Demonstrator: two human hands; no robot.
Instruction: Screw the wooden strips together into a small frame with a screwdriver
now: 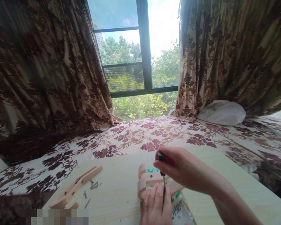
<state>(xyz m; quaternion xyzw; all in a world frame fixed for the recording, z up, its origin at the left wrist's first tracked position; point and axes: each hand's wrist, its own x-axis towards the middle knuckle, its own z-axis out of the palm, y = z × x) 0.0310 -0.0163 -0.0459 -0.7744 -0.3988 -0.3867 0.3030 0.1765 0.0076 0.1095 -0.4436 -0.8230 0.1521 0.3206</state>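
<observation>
My right hand (175, 165) is closed around the dark and red handle of a screwdriver (161, 157). Its thin shaft points downward, with the lower end between the fingers of my left hand. My left hand (155, 204) presses its fingers down on a pale wooden piece (142, 186) with a rounded end, steadying it. Behind that, a second wooden piece with a dark hole (152, 176) lies close by. Beneath the wood and my left hand is a printed plastic packet (181, 211) with green and black markings. The screwdriver's tip is hidden by my fingers.
On the left of the pale wooden board (117, 187) lie shaped wooden parts with holes (77, 184) and several loose screws (94, 185). Flower-patterned cloth (131, 137) extends behind the board to the window (145, 90). A white plastic bag (222, 112) sits by the right curtain.
</observation>
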